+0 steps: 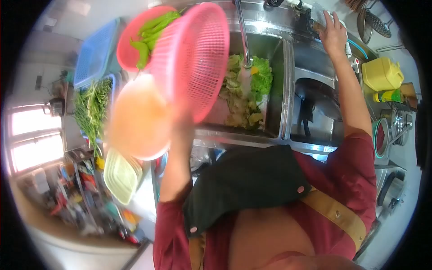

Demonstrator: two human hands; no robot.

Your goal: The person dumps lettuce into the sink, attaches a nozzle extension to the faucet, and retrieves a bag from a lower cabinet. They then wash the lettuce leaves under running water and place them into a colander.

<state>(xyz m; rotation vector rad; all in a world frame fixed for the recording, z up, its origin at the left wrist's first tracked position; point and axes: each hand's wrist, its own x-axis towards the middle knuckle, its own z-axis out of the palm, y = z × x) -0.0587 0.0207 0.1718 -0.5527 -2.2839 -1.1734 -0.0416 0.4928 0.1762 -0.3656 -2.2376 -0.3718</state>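
My left hand (182, 119), smeared by motion, is at the lower rim of a pink plastic colander (198, 63). The colander is tipped on its side, its mouth towards the sink. Beside that hand, a blurred pale bowl (139, 121) looks orange inside. My right hand (334, 36) reaches to the wall behind the sink, fingers apart, near dark fittings and a clear object (318, 17) that I cannot make out. Water runs from the faucet (243, 33) onto leafy greens (249, 96) in the left sink basin (274, 121).
A dark wok (317, 96) lies in the right basin. On the left are green peppers (155, 29) in a pink bowl (128, 45), a blue basket (96, 54), leafy herbs (94, 105) and pale green trays (120, 175). A yellow jug (381, 73) stands at right.
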